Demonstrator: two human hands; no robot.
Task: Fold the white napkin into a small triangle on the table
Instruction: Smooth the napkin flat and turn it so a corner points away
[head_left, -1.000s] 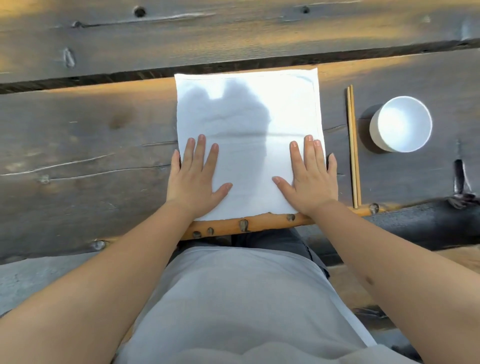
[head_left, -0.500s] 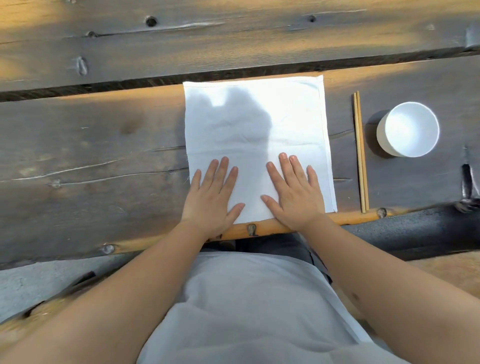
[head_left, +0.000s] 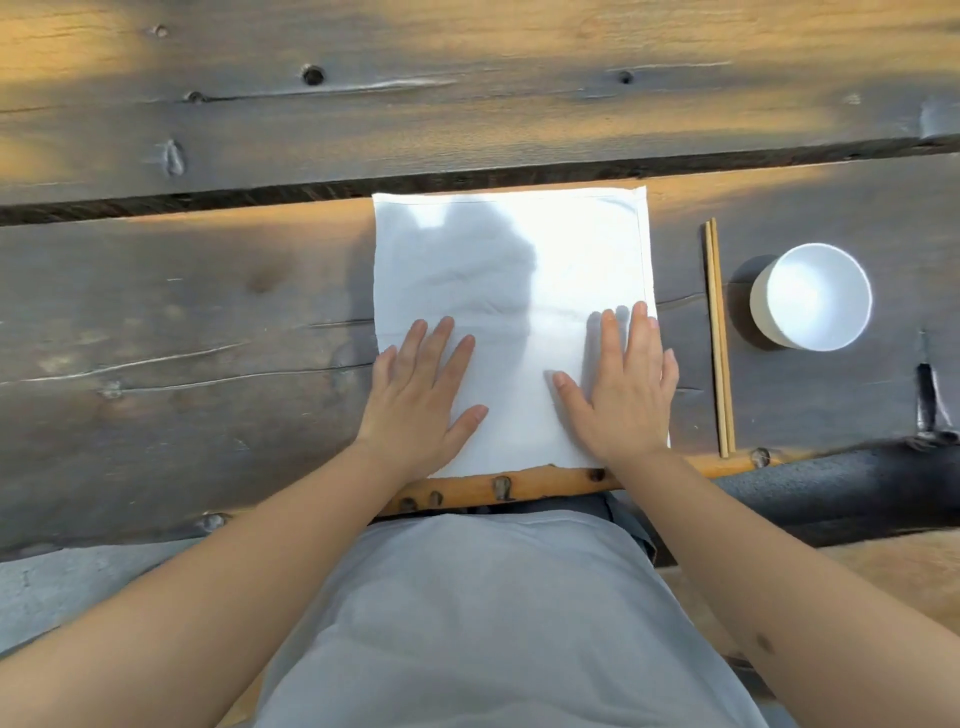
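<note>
The white napkin (head_left: 511, 270) lies flat and square on the dark wooden table (head_left: 182, 322), reaching from a gap between planks down to the near edge. My left hand (head_left: 421, 395) presses palm-down on its near left part, fingers spread, little finger at the cloth's left edge. Over on the near right part, my right hand (head_left: 626, 389) also lies flat with fingers apart, reaching the right edge. Neither hand grips the cloth. A faint horizontal crease runs just beyond my fingertips.
A pair of wooden chopsticks (head_left: 718, 338) lies lengthwise right of the napkin. Further right stands a white cup (head_left: 810, 296). A dark gap (head_left: 311, 195) between planks runs just behind the napkin. The table's near edge (head_left: 519, 486) is by my lap.
Both hands have slid outward from the napkin's middle toward its left and right edges, still flat on the cloth. The napkin itself has stayed in place.
</note>
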